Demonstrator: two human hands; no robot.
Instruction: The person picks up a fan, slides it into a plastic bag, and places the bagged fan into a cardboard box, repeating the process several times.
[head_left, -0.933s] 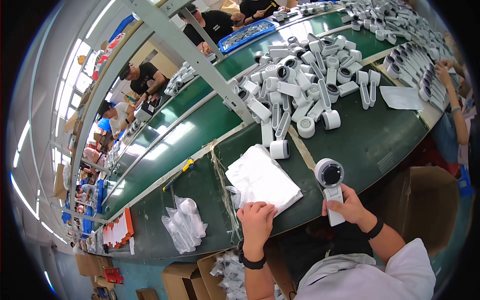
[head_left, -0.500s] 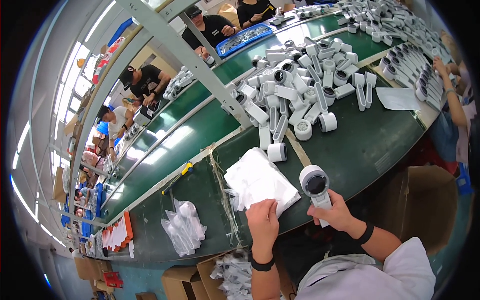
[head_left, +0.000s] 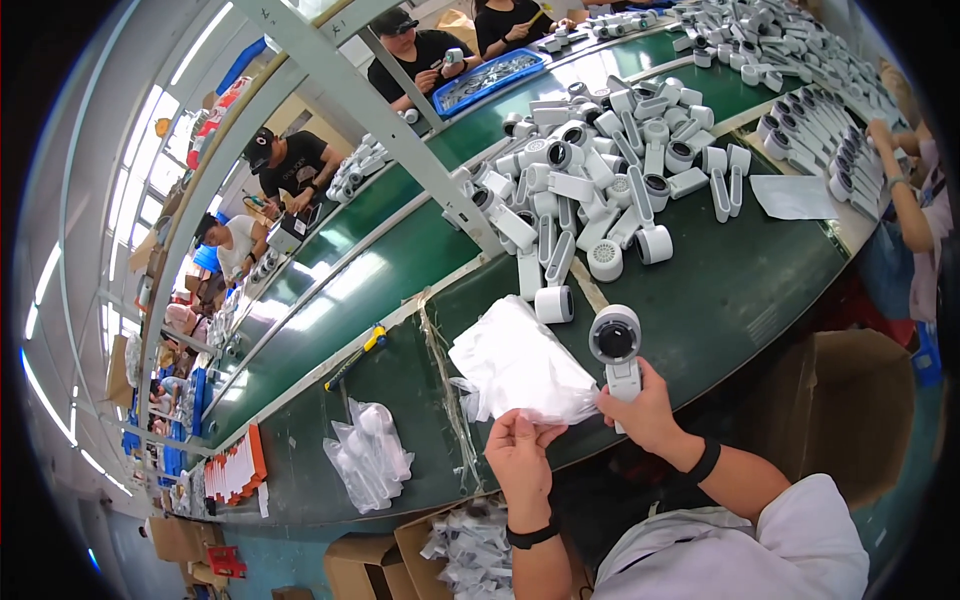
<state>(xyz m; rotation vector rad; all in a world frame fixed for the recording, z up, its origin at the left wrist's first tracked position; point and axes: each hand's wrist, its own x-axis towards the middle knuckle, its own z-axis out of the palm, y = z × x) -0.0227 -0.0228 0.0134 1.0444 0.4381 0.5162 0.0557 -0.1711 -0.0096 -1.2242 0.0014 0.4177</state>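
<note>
My right hand [head_left: 643, 405] is wrapped round the handle of a white handheld fan [head_left: 614, 345], its round head up and its dark centre showing. Just left of it, a stack of clear plastic bags [head_left: 515, 360] lies on the dark green table. At the near edge of that stack, my left hand [head_left: 521, 455] pinches the edge of a plastic bag between thumb and fingers. Farther left rest several bagged fans [head_left: 370, 455]. A large heap of loose white fans [head_left: 600, 160] covers the table beyond the bags.
A yellow and black cutter [head_left: 357, 355] lies left of the bags. Orange-and-white cartons [head_left: 236, 470] stand at the far left. A metal post [head_left: 400, 130] rises beside the heap. Open cardboard boxes [head_left: 840, 420] sit below the table. Other people work across the belt and at right.
My right hand has brought the fan slightly left and up, closer to the bags. My left hand now lifts the near edge of a bag. Across the belt, a person has raised a fan.
</note>
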